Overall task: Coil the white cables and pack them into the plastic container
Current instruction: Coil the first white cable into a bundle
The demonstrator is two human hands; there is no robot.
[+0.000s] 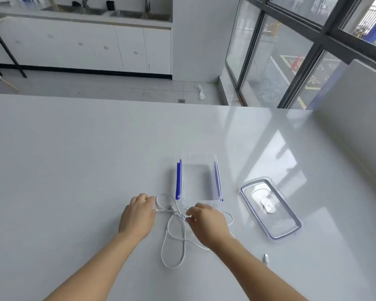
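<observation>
Right hand on thin looped cable

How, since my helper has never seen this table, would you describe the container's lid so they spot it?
On the white table, look right of the open plastic container with blue clips. The lid lies flat there, apart from it. Unlike the deep container, it is a flat clear panel with a dark rim.

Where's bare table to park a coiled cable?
Bare: the table left of the left hand and the container, also beyond the container's far rim. Crowded: white cables sprawl from the left hand to the right hand; the lid lies further right.
</observation>
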